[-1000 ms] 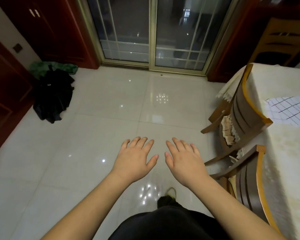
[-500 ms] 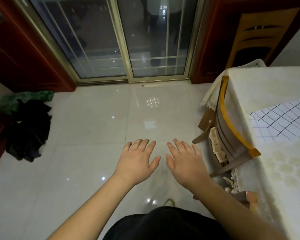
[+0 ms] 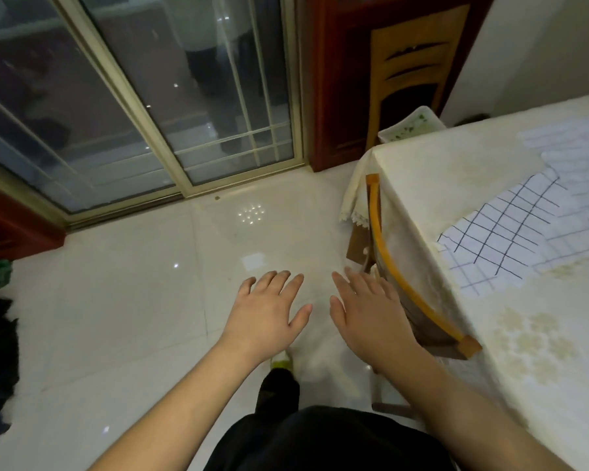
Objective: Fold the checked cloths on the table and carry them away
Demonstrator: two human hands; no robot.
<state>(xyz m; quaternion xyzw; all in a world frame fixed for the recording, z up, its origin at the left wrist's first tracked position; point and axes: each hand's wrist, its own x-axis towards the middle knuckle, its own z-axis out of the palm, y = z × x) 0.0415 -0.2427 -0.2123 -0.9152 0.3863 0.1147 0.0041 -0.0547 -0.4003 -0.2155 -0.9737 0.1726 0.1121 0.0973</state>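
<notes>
Toward the table's (image 3: pixel 432 185) near edge the cloths (image 3: pixel 504 232) lie flat and unfolded, far more of them in view than a second ago, as the person has turned toward the table. The left hand (image 3: pixel 269 311) and right hand (image 3: pixel 368 314) hover over the floor, fingers spread, holding nothing. Folding has not begun; reaching the cloths probably comes next.

Glossy pale floor tiles (image 3: pixel 123 300) mirror lamp spots. Beside them, the worktop (image 3: pixel 456 185) wears matt cream fabric; on it lie soft woven checked cloths (image 3: pixel 510 229). Varnished wooden chair (image 3: pixel 398 266).
</notes>
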